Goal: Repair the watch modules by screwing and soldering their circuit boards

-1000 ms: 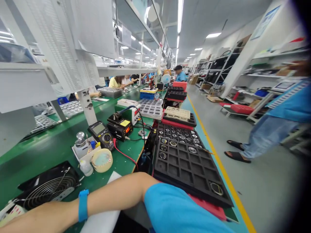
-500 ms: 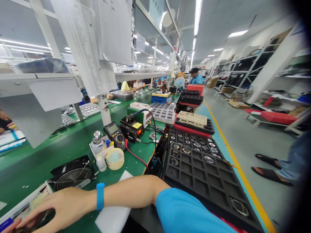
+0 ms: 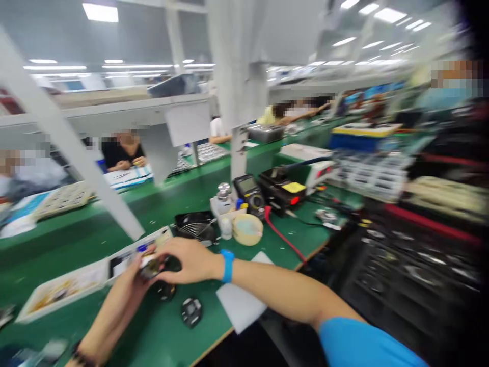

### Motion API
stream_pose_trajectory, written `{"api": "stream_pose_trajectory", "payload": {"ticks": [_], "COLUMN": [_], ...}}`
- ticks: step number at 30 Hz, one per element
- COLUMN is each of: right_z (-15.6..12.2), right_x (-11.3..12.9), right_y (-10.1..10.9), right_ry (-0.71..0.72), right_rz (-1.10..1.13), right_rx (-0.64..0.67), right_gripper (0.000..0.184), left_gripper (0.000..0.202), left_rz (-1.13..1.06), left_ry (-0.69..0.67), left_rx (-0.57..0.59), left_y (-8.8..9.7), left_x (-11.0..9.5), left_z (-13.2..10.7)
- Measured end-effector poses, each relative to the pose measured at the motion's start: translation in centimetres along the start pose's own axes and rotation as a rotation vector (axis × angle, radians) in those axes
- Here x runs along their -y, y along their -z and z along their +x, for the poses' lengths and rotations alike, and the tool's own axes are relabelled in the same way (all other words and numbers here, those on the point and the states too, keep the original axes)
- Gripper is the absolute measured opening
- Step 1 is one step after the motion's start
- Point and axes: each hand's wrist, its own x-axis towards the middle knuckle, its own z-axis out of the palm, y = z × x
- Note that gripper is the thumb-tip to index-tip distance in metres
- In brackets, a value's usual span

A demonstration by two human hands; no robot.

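Foam tray: a black foam tray (image 3: 412, 275) at the right holds rows of metal rings, all blurred.
Near tray: a white tray (image 3: 64, 290) at the left holds brownish pieces, too small to tell.
Right hand: the right hand (image 3: 191, 260), with a blue wristband (image 3: 227, 266), reaches across from the right, palm down.
Left hand: the left hand (image 3: 132, 280) rises from the lower left, palm turned up.
Grip: both hands come together, fingers clamped on a small dark part (image 3: 151, 266).
Part: it sits between the hands, above a green bench mat (image 3: 206, 336) and near two round black discs (image 3: 191, 312).
Hidden: fingers cover most of the part, so its exact kind stays unclear.
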Motion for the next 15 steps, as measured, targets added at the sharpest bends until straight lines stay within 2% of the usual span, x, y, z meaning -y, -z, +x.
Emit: {"api": "stream_pose_trajectory", "payload": {"ticks": [2, 6, 11, 15], "right_z": [-0.1, -0.3, -0.4, -0.3], "right_x": [0.0, 0.2, 0.4, 0.0], "right_y": [-0.1, -0.8, -1.2, -0.7], "right_ry": [-0.05, -0.138, -0.202, -0.129], "right_rz": [0.041, 0.044, 0.006, 0.074], "right_rx": [-0.055, -0.03, -0.063, -0.054], "right_gripper": [0.043, 0.054, 0.028, 0.018], "left_gripper": [0.071, 0.061, 0.055, 0.057], "left_rz": [0.077, 0.225, 0.214, 0.09], "left_ry": [-0.084, -0.184, -0.191, -0.139], "left_rx": [-0.04, -0.035, -0.002, -0.023], "left_y": [1.3, 1.3, 0.9, 1.1], "left_x": [-0.3, -0.1, -0.1, -0.5], "left_z": [-1.4, -1.8, -1.8, -1.7]}}
